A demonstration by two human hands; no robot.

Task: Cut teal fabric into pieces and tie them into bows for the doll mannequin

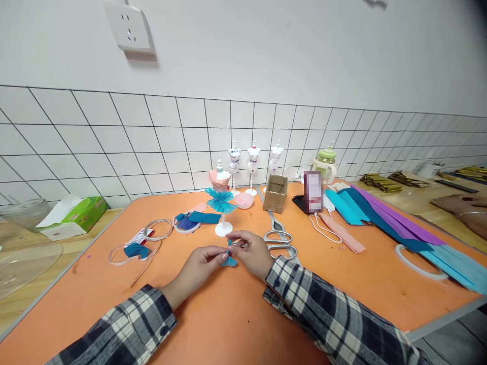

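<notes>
Between my two hands, low over the orange table, is a small piece of blue crepe paper [229,261], gathered at its middle. My left hand [205,262] pinches it from the left with thumb and forefinger. From the other side my right hand [251,252] closes on its upper part, fingertips nearly touching the left ones. Just behind stands a mini dress form [219,172] on a white base, with a pink paper top and a pleated blue paper skirt [221,201]. Scissors [281,237] with grey handles lie beside my right hand.
Three white dress forms [253,159], a pink bowl [244,201] and a cardboard box [275,193] stand at the back. A propped phone [313,191] is right of them. Folded blue and purple paper [395,218] covers the right side. Tape rings [158,229] lie left. Another person's hand [462,205] rests far right.
</notes>
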